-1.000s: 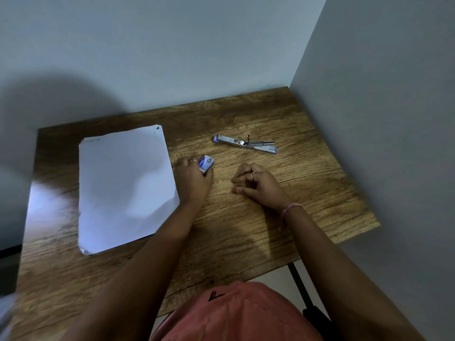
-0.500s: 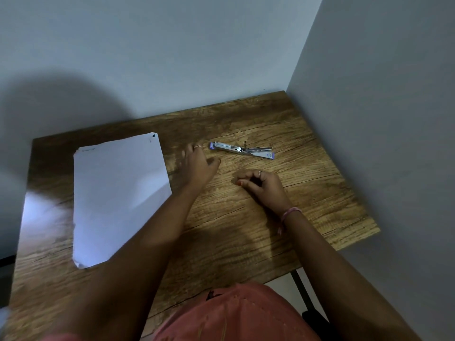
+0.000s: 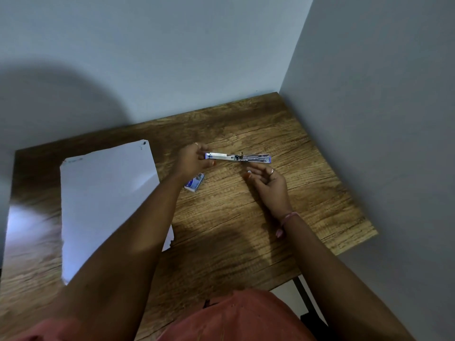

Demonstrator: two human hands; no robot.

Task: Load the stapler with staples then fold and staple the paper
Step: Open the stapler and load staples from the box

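Your left hand (image 3: 194,159) pinches the left end of the opened stapler (image 3: 238,157), its long axis lying left-right across the bench (image 3: 320,205). Your right hand (image 3: 267,179), loose and holding nothing, sits just beside its right half, nearer than the staple box (image 3: 194,182).

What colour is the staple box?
Blue and white staple box, clearest in the head view.

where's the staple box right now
In the head view the staple box lies on the wooden table near its middle, just right of the paper, beside the left forearm and nearer the person than the opened stapler.
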